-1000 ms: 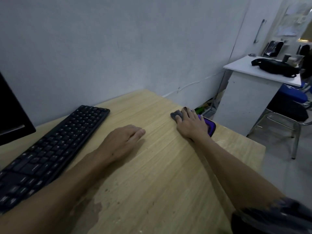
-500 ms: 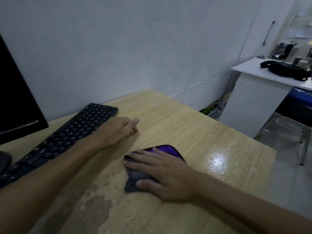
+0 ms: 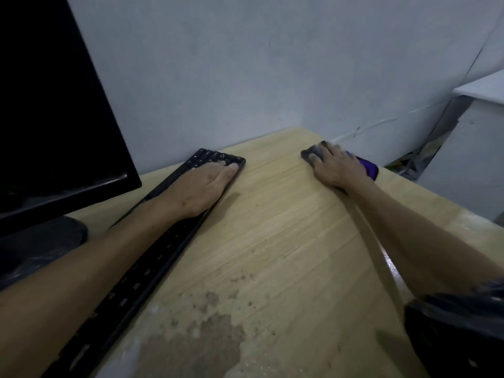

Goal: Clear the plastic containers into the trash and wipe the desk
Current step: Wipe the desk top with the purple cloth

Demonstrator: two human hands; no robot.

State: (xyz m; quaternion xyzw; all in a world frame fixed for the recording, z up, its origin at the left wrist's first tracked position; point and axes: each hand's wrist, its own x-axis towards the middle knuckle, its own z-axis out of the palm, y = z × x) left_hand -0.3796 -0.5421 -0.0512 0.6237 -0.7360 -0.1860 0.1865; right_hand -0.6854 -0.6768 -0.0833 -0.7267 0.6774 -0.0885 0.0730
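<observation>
A grey and purple cloth [image 3: 366, 166] is pressed flat onto the wooden desk [image 3: 272, 241] by the right hand [image 3: 336, 169], fingers spread and straight over it, near the far right corner by the wall. The left hand [image 3: 201, 186] is laid flat on the far end of the black keyboard [image 3: 152, 257], fingers relaxed, nothing grasped. A worn, peeling patch is seen on the desk's near edge, and a dark monitor [image 3: 54, 110] is stood at the left
</observation>
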